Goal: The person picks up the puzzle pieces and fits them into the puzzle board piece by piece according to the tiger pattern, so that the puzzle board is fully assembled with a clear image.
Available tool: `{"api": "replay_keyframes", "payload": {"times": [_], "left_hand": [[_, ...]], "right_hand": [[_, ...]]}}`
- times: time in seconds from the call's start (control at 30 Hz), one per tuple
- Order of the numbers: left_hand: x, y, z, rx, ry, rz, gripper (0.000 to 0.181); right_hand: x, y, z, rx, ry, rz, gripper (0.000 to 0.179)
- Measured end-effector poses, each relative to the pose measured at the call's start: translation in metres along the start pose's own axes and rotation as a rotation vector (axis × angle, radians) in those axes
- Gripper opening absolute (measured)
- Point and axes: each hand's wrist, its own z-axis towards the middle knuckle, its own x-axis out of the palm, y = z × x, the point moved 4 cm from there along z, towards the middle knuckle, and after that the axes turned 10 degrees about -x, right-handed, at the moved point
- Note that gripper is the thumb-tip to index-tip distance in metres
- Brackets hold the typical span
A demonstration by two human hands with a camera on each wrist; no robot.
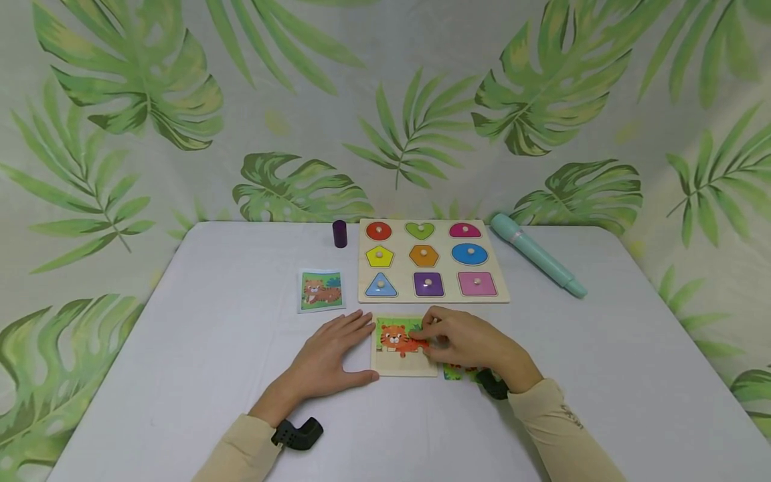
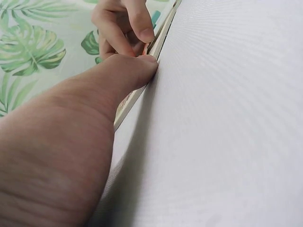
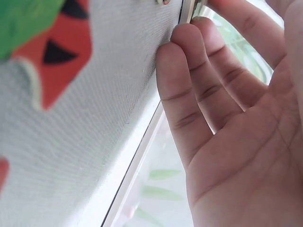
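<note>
A small wooden puzzle board [image 1: 397, 367] lies at the front middle of the table, its upper part filled with tiger picture pieces [image 1: 394, 337] and its lower part bare wood. My left hand [image 1: 328, 353] lies spread at the board's left side, fingertips and thumb touching its edge. Over the board's right part, my right hand [image 1: 468, 340] pinches an orange puzzle piece [image 1: 419, 335] between thumb and fingers, mostly covered by them. Loose puzzle pieces [image 1: 453, 372] lie on the cloth under the right wrist; one red and green piece [image 3: 66, 52] shows large in the right wrist view.
Behind the board is a larger wooden shape board [image 1: 434, 296] with colored knobbed shapes. A tiger picture card [image 1: 321, 292] and a dark purple cylinder [image 1: 340, 234] are to its left, a mint-green pen-like stick [image 1: 539, 256] to its right. White cloth covers the table [image 1: 211, 321].
</note>
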Motion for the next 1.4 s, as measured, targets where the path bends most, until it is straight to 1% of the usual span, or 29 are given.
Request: {"api": "replay_keyframes", "payload": {"times": [0.4, 0.77, 1.23, 1.4], "left_hand": [[0.0001, 0.0009, -0.001, -0.001, -0.006, 0.009, 0.086], [-0.0007, 0.0014, -0.0007, 0.0, -0.003, 0.008, 0.086], [0.0011, 0.0024, 0.0, -0.004, 0.001, 0.015, 0.087], [0.0015, 0.0017, 0.0007, -0.003, 0.007, 0.005, 0.087]], "right_hand": [[0.0013, -0.0005, 0.0005, 0.006, 0.006, 0.023, 0.039], [0.0005, -0.0012, 0.0013, -0.027, 0.015, 0.053, 0.037], [-0.0015, -0.0035, 0.0009, -0.019, 0.013, 0.039, 0.04], [-0.0049, -0.0039, -0.0009, -0.006, 0.005, 0.067, 0.04]]}}
